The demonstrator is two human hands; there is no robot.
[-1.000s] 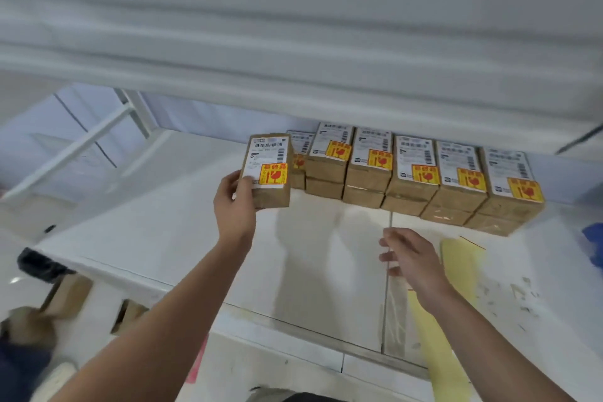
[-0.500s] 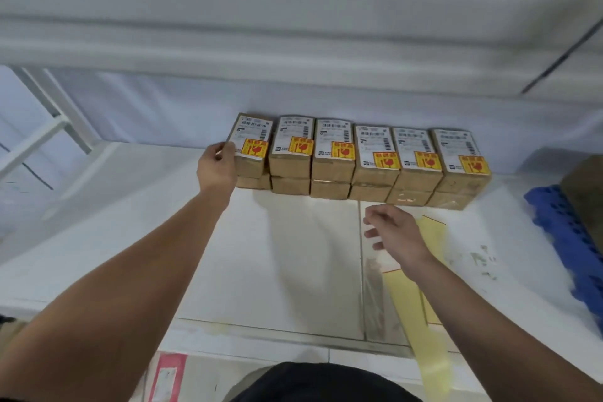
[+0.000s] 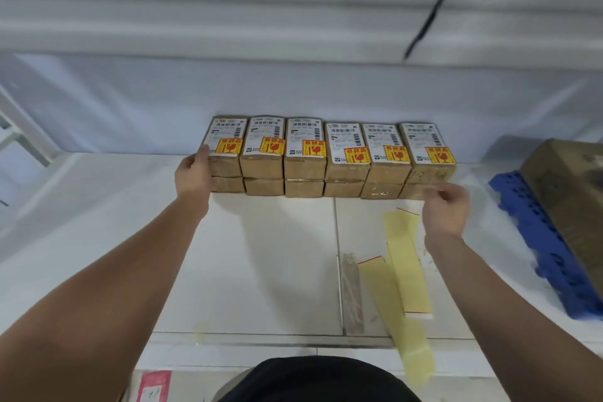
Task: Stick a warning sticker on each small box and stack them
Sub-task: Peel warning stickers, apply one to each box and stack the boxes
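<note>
Head view: left hand [image 3: 192,174] grips the left-end top box [image 3: 225,165]; right hand [image 3: 445,209] curls loosely, empty. It touches the box row [image 3: 305,170], right end.

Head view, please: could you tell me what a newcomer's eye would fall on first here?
A double-layer row of small boxes stands at the back of the white table, the top ones bearing yellow-and-red warning stickers. The left hand touches the row's left end; the right hand is at its right end. Yellow backing strips lie in front.
</note>
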